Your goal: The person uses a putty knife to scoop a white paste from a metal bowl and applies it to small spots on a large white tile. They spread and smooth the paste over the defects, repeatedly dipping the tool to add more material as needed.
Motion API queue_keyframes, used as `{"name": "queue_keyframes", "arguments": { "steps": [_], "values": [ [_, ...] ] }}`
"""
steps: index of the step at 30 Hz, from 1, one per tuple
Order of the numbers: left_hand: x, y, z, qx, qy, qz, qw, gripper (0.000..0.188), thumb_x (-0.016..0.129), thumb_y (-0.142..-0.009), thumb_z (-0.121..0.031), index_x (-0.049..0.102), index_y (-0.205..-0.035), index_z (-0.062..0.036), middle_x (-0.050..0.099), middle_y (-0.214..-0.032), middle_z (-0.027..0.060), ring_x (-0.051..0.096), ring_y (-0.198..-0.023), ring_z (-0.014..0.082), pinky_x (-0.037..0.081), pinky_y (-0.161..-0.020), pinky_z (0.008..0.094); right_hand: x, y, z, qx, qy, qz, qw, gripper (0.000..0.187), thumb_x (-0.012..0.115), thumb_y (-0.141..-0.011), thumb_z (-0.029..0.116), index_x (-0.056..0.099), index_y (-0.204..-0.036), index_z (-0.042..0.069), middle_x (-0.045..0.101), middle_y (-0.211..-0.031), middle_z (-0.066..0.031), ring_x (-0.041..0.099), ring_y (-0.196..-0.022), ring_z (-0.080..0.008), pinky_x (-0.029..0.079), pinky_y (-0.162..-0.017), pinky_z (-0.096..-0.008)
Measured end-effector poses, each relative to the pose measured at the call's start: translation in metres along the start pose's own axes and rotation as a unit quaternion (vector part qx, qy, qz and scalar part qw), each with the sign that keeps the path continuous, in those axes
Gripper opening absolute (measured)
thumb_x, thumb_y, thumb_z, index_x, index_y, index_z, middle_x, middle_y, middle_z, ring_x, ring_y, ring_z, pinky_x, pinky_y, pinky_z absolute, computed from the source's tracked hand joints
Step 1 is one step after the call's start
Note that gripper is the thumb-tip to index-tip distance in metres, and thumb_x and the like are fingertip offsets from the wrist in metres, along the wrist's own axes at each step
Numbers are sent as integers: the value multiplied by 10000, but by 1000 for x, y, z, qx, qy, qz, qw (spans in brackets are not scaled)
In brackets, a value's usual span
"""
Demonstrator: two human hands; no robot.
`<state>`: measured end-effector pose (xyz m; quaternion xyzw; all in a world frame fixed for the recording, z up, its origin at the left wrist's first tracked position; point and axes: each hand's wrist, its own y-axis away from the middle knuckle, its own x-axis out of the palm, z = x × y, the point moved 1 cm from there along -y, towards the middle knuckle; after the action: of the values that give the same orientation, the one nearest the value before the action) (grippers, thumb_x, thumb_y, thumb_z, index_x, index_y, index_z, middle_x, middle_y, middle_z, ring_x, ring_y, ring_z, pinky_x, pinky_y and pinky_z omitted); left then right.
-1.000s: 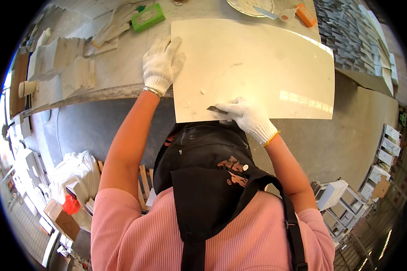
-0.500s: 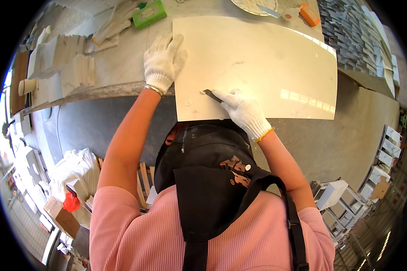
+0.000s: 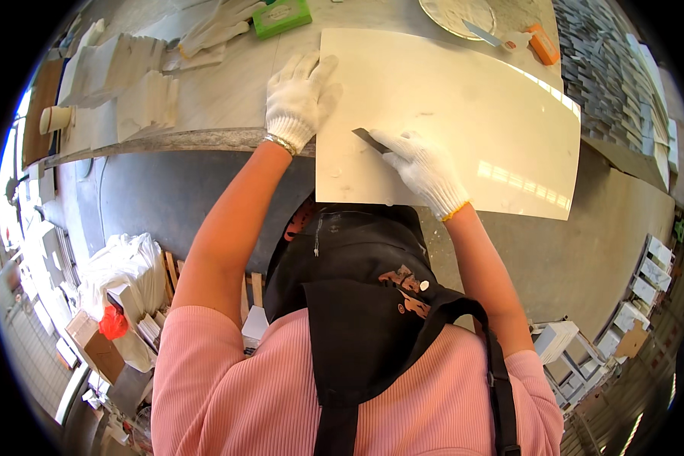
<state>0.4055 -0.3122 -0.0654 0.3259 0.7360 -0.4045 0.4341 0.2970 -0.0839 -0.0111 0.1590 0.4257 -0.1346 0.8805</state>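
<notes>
A large glossy cream-white slab (image 3: 463, 99) lies on the worktable and overhangs its near edge toward my body. My left hand (image 3: 296, 100), in a white knit glove, rests at the slab's left edge with its fingers stretched out and nothing in them. In a matching glove, my right hand (image 3: 422, 167) grips a dark, thin scraper blade (image 3: 368, 139) over the slab's left half. The blade points away and to the left; whether its tip touches the surface I cannot tell. Faint marks show near the slab's lower left corner.
The pale marble worktable (image 3: 228, 91) holds stacked white pieces (image 3: 121, 72), spare gloves (image 3: 213, 30), a green box (image 3: 281, 17), a round dish (image 3: 448, 17), a putty knife (image 3: 480, 33) and an orange box (image 3: 543, 44). Layered grey mosaic sheets (image 3: 608, 68) lie to the right.
The scraper in my right hand has moved farther from my body across the slab. The whole scene has shifted right and tilted slightly; my left hand stays at the slab's left edge.
</notes>
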Motion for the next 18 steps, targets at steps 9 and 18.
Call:
{"name": "queue_keyframes", "arguments": {
  "steps": [9,18],
  "values": [
    [-1,0,-1,-3,7,-5,1000,498,626,-925,-422,603,-1375,-210,579,-1428,96,510,-1325,365,389,-1090,492,10,-27,13,-66,69,13,995,422,675,-905,201,659,-1320,273,627,-879,-95,634,-820,-287,537,-723,-397],
    [5,2,2,4,-9,-26,1000,489,629,-924,-415,608,-1367,-207,584,-1423,93,517,-1318,366,393,-1088,489,15,-9,18,-58,53,126,989,407,679,-895,168,687,-1291,257,645,-879,-119,637,-811,-295,530,-739,-397]
  ]
}}
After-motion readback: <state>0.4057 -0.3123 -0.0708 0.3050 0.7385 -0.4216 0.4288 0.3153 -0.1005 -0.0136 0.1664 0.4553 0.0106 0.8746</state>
